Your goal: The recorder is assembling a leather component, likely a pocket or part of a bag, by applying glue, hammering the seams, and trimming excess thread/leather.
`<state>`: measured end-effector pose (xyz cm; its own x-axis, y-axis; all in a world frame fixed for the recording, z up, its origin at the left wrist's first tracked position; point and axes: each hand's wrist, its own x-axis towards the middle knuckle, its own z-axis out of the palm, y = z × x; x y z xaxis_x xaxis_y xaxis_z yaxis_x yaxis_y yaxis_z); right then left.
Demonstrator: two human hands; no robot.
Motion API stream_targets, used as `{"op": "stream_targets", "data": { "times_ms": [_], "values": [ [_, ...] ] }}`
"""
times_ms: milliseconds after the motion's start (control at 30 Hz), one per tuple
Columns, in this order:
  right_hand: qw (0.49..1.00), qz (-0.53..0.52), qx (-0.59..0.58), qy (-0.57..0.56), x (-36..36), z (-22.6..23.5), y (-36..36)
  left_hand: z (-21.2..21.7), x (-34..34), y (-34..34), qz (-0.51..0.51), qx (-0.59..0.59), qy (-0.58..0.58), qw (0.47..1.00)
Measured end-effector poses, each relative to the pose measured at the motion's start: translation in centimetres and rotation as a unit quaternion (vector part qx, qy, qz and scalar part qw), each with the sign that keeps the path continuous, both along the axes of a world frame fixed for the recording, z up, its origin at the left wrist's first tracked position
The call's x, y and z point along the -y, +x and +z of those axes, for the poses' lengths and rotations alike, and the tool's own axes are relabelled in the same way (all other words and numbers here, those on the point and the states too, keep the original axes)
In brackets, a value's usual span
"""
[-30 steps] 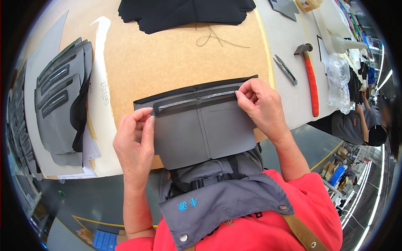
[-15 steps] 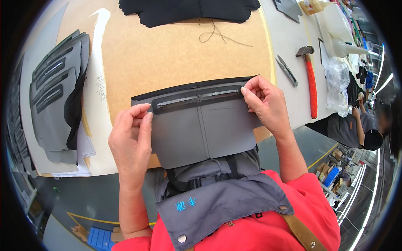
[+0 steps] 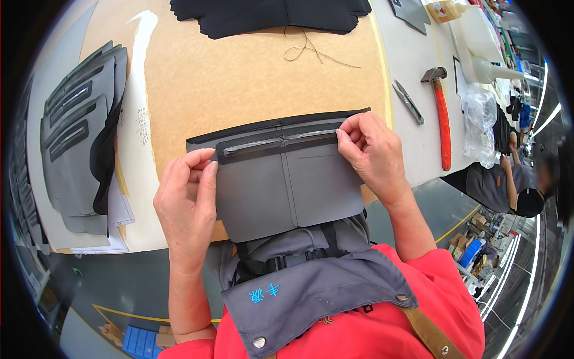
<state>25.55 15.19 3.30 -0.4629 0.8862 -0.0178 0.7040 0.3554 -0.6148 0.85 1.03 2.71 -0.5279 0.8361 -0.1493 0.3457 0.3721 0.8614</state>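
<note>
A grey leather-like panel lies at the table's near edge, its lower part overhanging toward my lap. Across its upper part runs a black reinforcing strip around a long narrow slot; a seam crosses the panel's middle. Thumb and forefinger of my left hand are pinched at the strip's left end. At its right end, my right hand is also pinched, covering that end. What sits between the fingertips of either hand is too small to make out.
Stacked grey panels with similar slots lie left. A black piece with loose thread is at the far edge. Tweezers-like snips, a red-handled hammer and plastic wrap lie right. Another person works beyond.
My right hand has shifted slightly left and down along the strip, covering more of its right end. My left hand and the panel stay nearly in place.
</note>
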Motion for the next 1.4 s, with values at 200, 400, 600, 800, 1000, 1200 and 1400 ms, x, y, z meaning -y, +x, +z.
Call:
{"op": "stream_targets", "data": {
  "times_ms": [200,400,600,800,1000,1200,1400],
  "values": [
    [0.999,-0.027,-0.026,-0.028,0.0,-0.4,0.5,0.0,0.1,0.0,-0.002,-0.006,0.001,1.000],
    [0.994,-0.058,-0.022,-0.090,-0.1,0.0,0.7,0.1,0.2,-0.1,-0.023,-0.003,-0.006,1.000],
    [0.993,-0.066,-0.018,-0.092,-0.1,-0.1,0.7,0.0,0.2,-0.2,-0.026,-0.002,-0.007,1.000],
    [0.997,-0.055,-0.010,-0.061,0.0,-0.3,0.7,0.0,0.2,-0.1,-0.015,-0.004,-0.005,1.000],
    [0.996,-0.060,-0.006,-0.061,0.0,-0.1,0.8,0.2,0.0,0.2,-0.004,-0.003,-0.002,1.000],
    [0.992,-0.075,-0.005,-0.099,-0.4,0.3,1.2,0.5,-0.3,0.8,-0.015,-0.029,-0.007,0.999],
    [0.954,-0.138,-0.106,-0.246,-1.0,0.4,1.6,0.3,-0.1,0.6,-0.001,-0.021,-0.008,1.000]
  ]
}}
